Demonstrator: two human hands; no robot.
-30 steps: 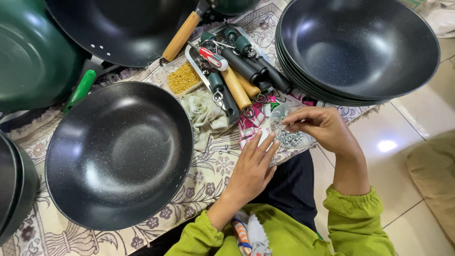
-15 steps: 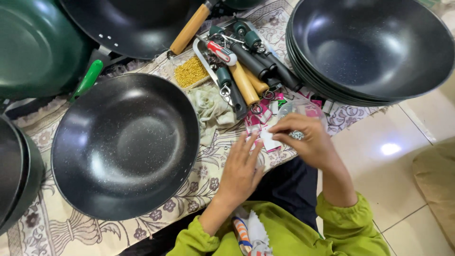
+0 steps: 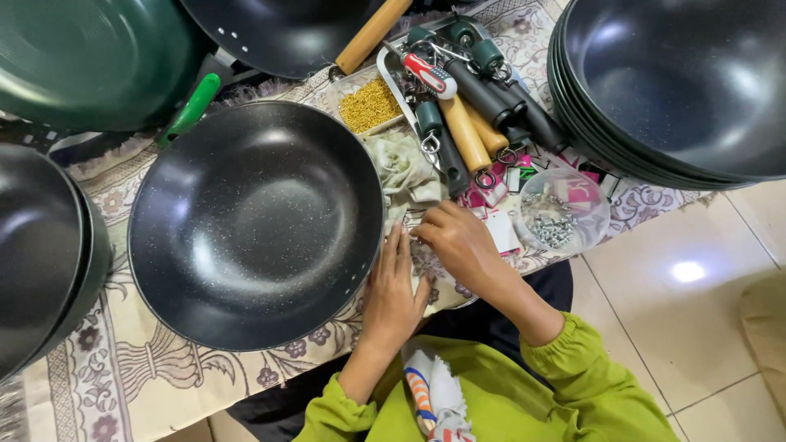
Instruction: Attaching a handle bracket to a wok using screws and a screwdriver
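1. L hand (image 3: 393,286): flat, palm down, fingers straight and pressed together, resting on the patterned cloth (image 3: 147,376) just beside the rim of the black wok (image 3: 255,225). Holds nothing.
2. R hand (image 3: 458,245): fingers curled inward, tips drawn together at the cloth, just R of the L fingertips. Looks like a pinch on sth small; the item itself is too small to tell.
3. Black wok: speckled non-stick inside, no handle fitted, sits upright on the cloth, centre-left of view, directly in front of the person.
4. Clear plastic bag of small metal screws (image 3: 561,217): lies open on the cloth, R of the R hand, near but apart from it.
5. Behind the hands: crumpled pale rag (image 3: 405,168); tray of small brass-coloured bits (image 3: 370,105); pile of loose handles (image 3: 475,106), black and wood, w/ hanging rings; red-handled screwdriver (image 3: 430,75) on top.
6. Stack of black woks (image 3: 679,90) upper R. Green pan (image 3: 90,57) upper L. More dark pans (image 3: 45,254) at L edge.
7. Person wears lime-green sleeves (image 3: 589,368).
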